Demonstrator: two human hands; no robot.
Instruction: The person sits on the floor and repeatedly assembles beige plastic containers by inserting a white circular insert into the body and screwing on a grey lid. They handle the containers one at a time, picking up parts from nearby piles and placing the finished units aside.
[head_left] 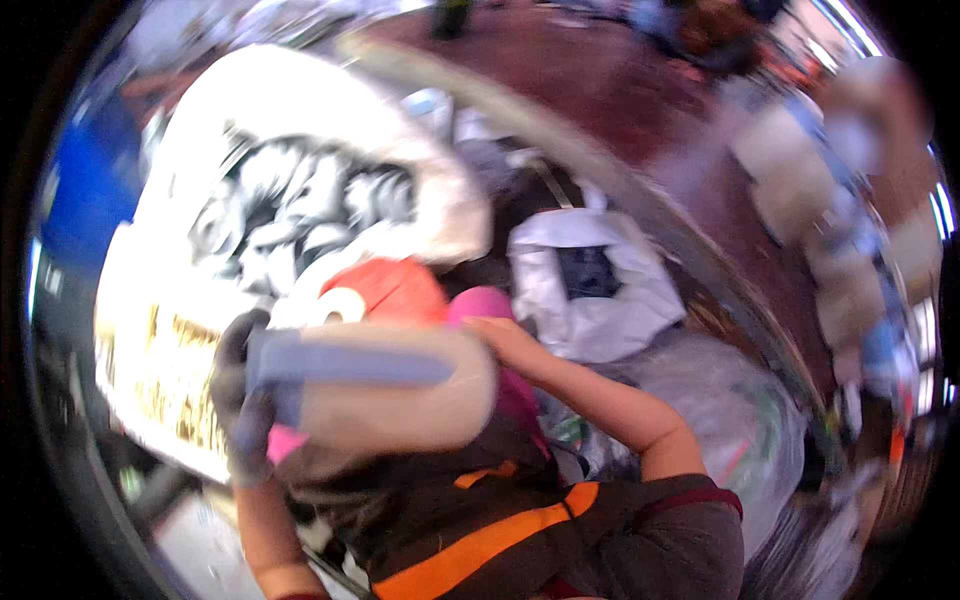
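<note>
My left hand (243, 390), in a dark grey glove, is closed round the left end of a tan, round-ended piece (400, 405) with a blue-grey band along its upper side. Motion smears the piece, so its exact kind cannot be made out. At its right end is my bare right hand (493, 338), its fingers partly hidden behind the far edge; they seem to grip it. The piece is level above my lap. Just beyond it lies an orange-red item (392, 288) with a cream ring-shaped part (342, 304) beside it.
A big white sack (450, 205) at the far left holds many grey curved pieces (310, 195). Right of it stands a smaller white bag (600, 330) with dark contents (587, 272). Clear plastic sheeting (720, 410) lies at my right. A long ledge (600, 165) crosses behind; pale bundles (790, 170) stand beyond.
</note>
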